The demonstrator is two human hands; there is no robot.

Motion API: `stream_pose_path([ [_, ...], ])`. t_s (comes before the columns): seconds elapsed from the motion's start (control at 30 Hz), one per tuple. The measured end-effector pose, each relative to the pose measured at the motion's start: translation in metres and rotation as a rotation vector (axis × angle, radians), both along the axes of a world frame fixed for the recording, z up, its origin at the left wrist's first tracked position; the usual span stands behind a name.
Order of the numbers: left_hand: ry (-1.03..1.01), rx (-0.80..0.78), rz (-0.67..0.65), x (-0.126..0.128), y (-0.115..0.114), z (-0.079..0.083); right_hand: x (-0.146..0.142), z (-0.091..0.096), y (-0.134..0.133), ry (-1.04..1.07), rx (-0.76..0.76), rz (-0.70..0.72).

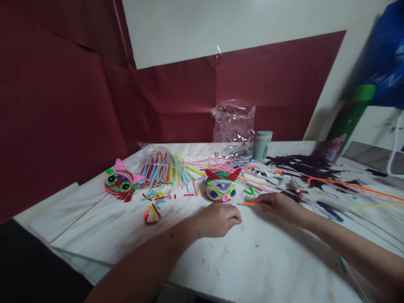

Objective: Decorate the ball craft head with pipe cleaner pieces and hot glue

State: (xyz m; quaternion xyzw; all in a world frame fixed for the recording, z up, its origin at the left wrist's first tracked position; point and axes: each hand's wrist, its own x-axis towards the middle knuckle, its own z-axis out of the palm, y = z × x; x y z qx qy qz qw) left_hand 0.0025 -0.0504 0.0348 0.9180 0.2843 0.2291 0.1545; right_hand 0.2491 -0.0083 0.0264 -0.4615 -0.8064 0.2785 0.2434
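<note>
Through the head view, I see coloured strips (160, 169) in a clear bag (153, 148) and a lidded cup (262, 146). My right hand (280, 207) pinches an orange strip (248, 203) near the horned figure (221, 187); my left hand (218, 220) curls before it, grip unclear.

A white wall (183, 29) is rising behind the table (268, 265); dark red sheeting (271, 84) is covering the wall's lower part and lining the left side. The table is presenting a pale, marbled surface, with a seam (78, 214) running across its left portion. A marbled strip (195, 148) is extending along the rear edge. Soft light is brightening the wall's upper area
</note>
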Motion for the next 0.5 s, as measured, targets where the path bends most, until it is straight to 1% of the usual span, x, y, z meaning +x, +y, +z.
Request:
stream_pose_path([
  [0.1, 0.093, -0.03, -0.002, 0.003, -0.004, 0.003, 0.01, -0.01, 0.016, -0.124, 0.234, -0.085],
  [0.17, 0.139, -0.092, -0.033, 0.007, -0.006, 0.004, 0.013, -0.017, 0.022, -0.166, 0.343, -0.128],
  [0.23, 0.244, -0.153, -0.099, 0.01, -0.008, 0.007, 0.014, -0.02, 0.024, -0.176, 0.357, -0.133],
  [0.27, 0.321, -0.166, -0.084, 0.008, -0.009, 0.011, 0.015, -0.021, 0.023, -0.177, 0.342, -0.126],
  [0.3, 0.397, -0.166, -0.025, 0.005, -0.01, 0.015, 0.015, -0.021, 0.022, -0.174, 0.325, -0.123],
  [0.33, 0.464, -0.158, 0.063, -0.002, -0.01, 0.021, 0.016, -0.02, 0.021, -0.168, 0.311, -0.127],
  [0.37, 0.482, -0.154, 0.261, -0.012, -0.01, 0.026, 0.016, -0.018, 0.019, -0.159, 0.299, -0.135],
  [0.4, 0.48, -0.135, 0.378, -0.024, -0.008, 0.032, 0.016, -0.016, 0.017, -0.148, 0.289, -0.14],
  [0.5, 0.459, -0.076, 0.649, -0.073, 0.003, 0.046, 0.017, -0.012, 0.013, -0.107, 0.282, -0.151],
])
